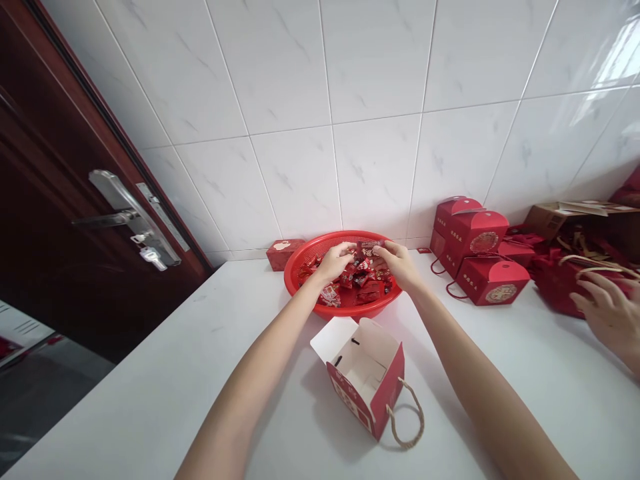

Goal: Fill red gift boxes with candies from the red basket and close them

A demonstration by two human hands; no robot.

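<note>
Both hands are over a red plastic basket [295, 283] filled with red wrapped sweets [357, 277]. My left hand [336, 262] is at the basket's middle, its fingers curved down close to the wrappers; whether they grip anything is hidden. My right hand [395, 261] pinches a dark red wrapped packet [369, 249] near the basket's back right rim. In front of the basket, a red box [367, 380] stands with its white flaps up and its inside showing white. A rope handle lies at its right side.
Closed red gift boxes [467, 233] are stacked at the back right, near a cardboard carton [545, 217] and red bags [555, 287]. Another person's hand [613, 313] reaches in at the right. A small red box [283, 255] sits behind the basket; a door [60, 167] is left.
</note>
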